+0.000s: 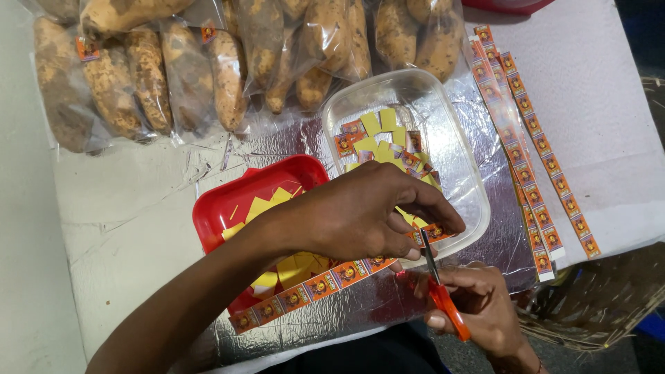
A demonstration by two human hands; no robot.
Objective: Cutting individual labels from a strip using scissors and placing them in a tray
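Long sticker strip [315, 287] lying in the lower middle of the frame, slanting from lower left up to the right. Thin and flat, a row of small orange and red squares, each with a little picture on it. Right end of the strip under the fingers of the left hand [360, 211], pinched there, just over the near edge of the clear tub [471, 187].

Right hand [485, 305] at the bottom right, wrapped around the orange handles of the scissors [440, 284]. Scissors pointing up and a bit left, thin blades meeting the strip's right end right beside the left fingertips. Cannot tell how far apart the blades are.

Clear tub in the middle, holding many little cut stickers [388, 149], some orange face up, some yellow back up. Red tray [222, 208] to its left, partly hidden by the left arm, with yellow scraps [267, 204] inside.

More sticker strips [533, 145] on the right side, running from the top down to the lower right, side by side. Bags of sweet potatoes [159, 76] across the top of the frame, brown and lumpy inside clear plastic. Shiny silver sheet [325, 325] under the tub and tray, on a white table [603, 83].
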